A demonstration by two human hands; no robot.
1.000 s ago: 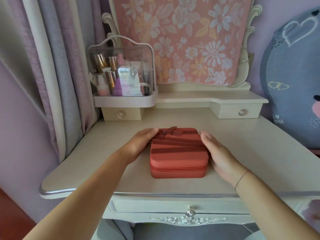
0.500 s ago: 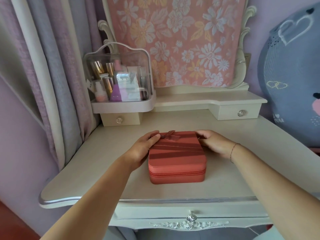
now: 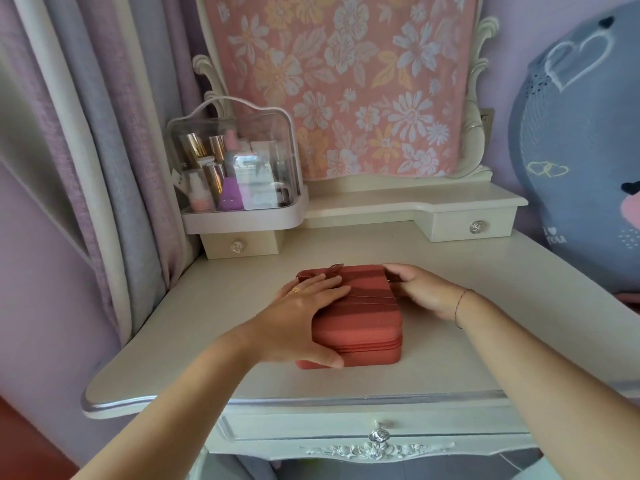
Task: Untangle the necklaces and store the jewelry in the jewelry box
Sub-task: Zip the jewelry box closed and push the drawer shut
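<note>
1. Coral-red and zipped closed, the jewelry box (image 3: 360, 320) lies flat near the middle of a cream dressing table (image 3: 485, 341), set back from the silver-trimmed front edge.
2. The left hand (image 3: 304, 313) lies across the left part of the lid, fingers straight and close together, with the thumb down against the box's near left corner. A ring (image 3: 295, 290) shows on one finger.
3. The right hand (image 3: 422, 289) is at the far right corner of the box, its fingers curled around that edge. Whether they pinch a zip pull there cannot be told. A thin bracelet (image 3: 459, 306) circles the wrist.
4. A small bow (image 3: 334, 268) sits at the lid's far edge, between the two hands.
5. Bare tabletop lies to the right of the box and to the left toward the rounded corner. A narrower strip separates the box from the raised rear shelf.
6. A clear-lidded cosmetics organiser (image 3: 239, 168) stands at the back left, well apart from the box. A curtain (image 3: 104, 133) hangs beside the table's left edge, and a grey-blue cushion (image 3: 581, 150) crowds the right edge.
</note>
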